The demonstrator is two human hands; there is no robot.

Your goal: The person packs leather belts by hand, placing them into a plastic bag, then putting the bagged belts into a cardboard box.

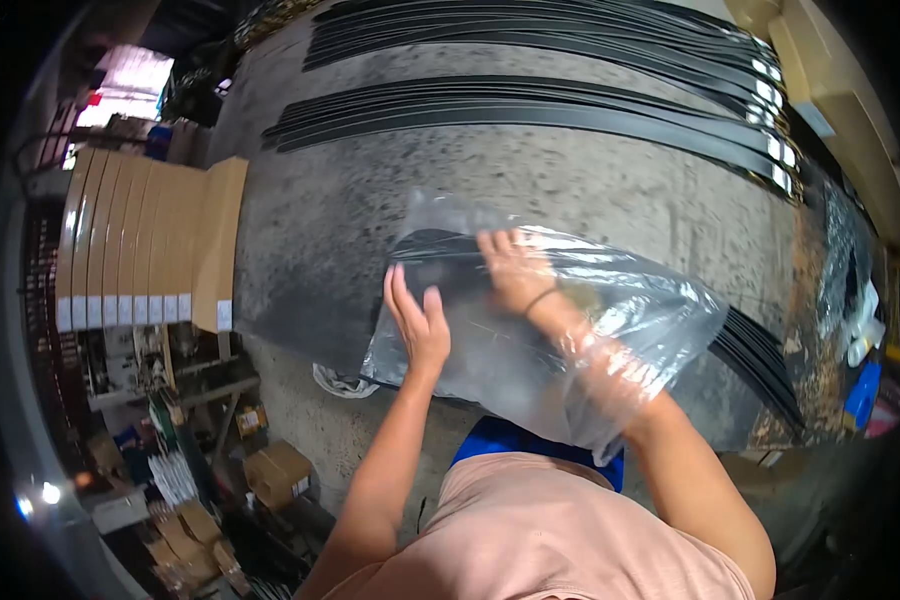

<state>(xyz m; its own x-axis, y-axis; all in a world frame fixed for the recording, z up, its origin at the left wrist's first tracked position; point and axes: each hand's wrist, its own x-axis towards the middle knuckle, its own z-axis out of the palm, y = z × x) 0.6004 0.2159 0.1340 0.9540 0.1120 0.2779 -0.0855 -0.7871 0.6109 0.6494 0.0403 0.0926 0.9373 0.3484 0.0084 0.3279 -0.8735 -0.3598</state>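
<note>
Clear plastic film, apparently a bag [515, 360], is spread over the near side of the grey work table [340, 205], in front of the person's torso. Its long axis is laid from left to right with a slight drop toward the right, and its lower edge is hung toward the person. A slim bundle of black strips [755, 365] is partly covered by the film; one end is seen through it at the upper left, and the other is left bare beyond the right end, pointed down and to the right.

The left hand [418, 325] is held upright at the left end of the film, its fingers extended and its thumb spread apart; whether the film is touched cannot be told. The right hand [518, 272] is placed over the covered strips with its fingers spread and slightly blurred; no grip can be made out. The right forearm is partly wrapped by film.

Farther across the table, two groups of black strips [540, 110] [530, 25] are laid nearly parallel, left to right. Upright cardboard boxes [150, 240] are lined up at the left, a small carton [278, 473] is set below them, and a long carton [850, 110] is placed at the upper right; their contents cannot be seen.
</note>
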